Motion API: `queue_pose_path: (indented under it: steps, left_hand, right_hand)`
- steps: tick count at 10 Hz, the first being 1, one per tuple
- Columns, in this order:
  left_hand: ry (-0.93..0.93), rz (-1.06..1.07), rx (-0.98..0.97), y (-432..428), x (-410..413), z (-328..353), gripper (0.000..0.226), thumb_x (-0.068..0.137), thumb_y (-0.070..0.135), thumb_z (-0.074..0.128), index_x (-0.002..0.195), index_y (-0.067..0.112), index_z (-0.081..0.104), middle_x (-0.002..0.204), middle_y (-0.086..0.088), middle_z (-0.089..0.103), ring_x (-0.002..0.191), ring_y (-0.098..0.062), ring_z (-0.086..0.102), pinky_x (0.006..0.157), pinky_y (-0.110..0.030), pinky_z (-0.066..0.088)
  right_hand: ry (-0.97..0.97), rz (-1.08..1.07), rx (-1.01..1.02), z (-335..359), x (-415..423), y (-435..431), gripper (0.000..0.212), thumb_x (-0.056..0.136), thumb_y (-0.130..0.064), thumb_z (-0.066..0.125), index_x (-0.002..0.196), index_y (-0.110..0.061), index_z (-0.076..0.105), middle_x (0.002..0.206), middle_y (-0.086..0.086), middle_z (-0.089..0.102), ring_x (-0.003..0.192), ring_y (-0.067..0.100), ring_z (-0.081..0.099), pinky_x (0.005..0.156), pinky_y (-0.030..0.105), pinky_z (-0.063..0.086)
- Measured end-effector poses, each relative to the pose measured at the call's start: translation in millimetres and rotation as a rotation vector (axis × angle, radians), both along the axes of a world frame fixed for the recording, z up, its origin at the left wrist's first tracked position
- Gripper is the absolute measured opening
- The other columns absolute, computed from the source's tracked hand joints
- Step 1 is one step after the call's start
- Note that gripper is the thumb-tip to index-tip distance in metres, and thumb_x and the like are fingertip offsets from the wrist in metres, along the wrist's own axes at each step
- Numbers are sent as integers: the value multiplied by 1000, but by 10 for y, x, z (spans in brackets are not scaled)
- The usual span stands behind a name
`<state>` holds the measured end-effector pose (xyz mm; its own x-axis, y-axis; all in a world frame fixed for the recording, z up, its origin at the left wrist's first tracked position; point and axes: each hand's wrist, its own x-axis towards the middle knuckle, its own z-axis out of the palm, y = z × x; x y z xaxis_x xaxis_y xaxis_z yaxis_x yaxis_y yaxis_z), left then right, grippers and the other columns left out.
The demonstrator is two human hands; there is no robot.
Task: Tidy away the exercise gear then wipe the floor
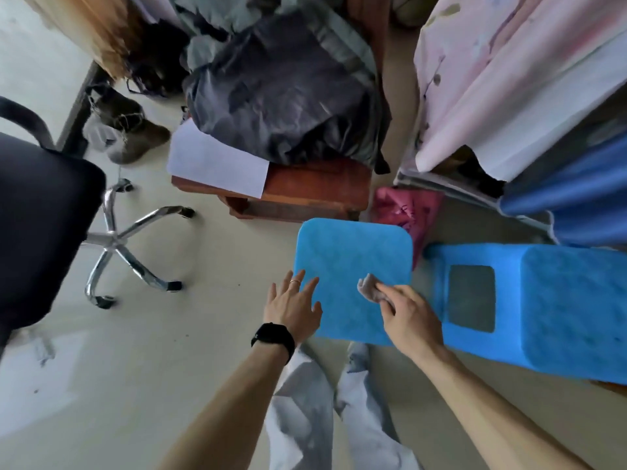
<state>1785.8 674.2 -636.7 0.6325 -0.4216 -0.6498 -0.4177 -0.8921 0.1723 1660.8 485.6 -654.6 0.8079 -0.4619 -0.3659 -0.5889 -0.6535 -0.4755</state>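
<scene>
From the head camera, looking down: the right hand (407,317) pinches a small grey cloth (369,287) and presses it onto the seat of an upright blue stool (353,262). The left hand (293,307) lies flat and released, fingers spread, against the seat's near-left edge, apparently steadying it. The wiping seems to be on the stool for now, not the floor (190,334). To do it well, I'd keep the left hand bracing and sweep the cloth in overlapping passes out to the corners.

A second blue stool (543,310) lies on its side just right of the first, near the bed (509,79). A pink bag (405,206) sits behind the stools, beside a low wooden tabletop (305,184) carrying a paper sheet (217,164) and a dark bag (288,96). An office chair (44,212) crowds the left. I cannot pick out any exercise gear. Both stools and the chair base will block floor wiping.
</scene>
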Motion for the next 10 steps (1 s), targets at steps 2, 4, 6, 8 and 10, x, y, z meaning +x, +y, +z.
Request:
queue_pose_path:
  steps: [2,4,6,8,10]
  left_hand:
    - [-164,-129,-128,-112,214,-737,68,97,55,38,157,31,19,166,-3,8,152,-30,12,119,-53,17]
    - [-237,-141,-236,-133,214,-1215,71,96,61,33,158,36,9,167,3,-3,153,-24,-2,120,-52,9]
    - [-211,-128,-220,-106,215,-1267,71,98,64,26,155,41,-8,163,10,-20,150,-16,-20,122,-49,-4]
    - [-223,-137,-223,-113,204,-1281,71,98,65,24,156,40,-8,164,9,-19,150,-16,-19,122,-49,-4]
    - [-245,-133,-209,-122,197,-1275,70,96,67,19,155,41,-10,163,10,-21,151,-16,-19,122,-48,-5]
  right_hand:
    - [-184,-25,-123,-495,391,-96,44,88,-14,69,130,-28,64,108,-5,64,91,28,59,70,40,55]
    - [-354,63,-220,-874,468,-107,42,94,-15,61,136,-17,59,129,3,63,110,29,58,92,42,50]
    - [-136,183,-285,-1083,203,-48,69,95,-43,53,155,-19,30,164,10,17,151,31,16,117,55,25]
    - [-20,219,-325,-1036,-24,68,73,95,-51,47,157,-20,24,166,8,10,153,33,5,119,59,14]
    - [63,155,-83,-647,226,-118,68,92,-56,48,152,-26,38,163,6,22,150,30,18,117,51,29]
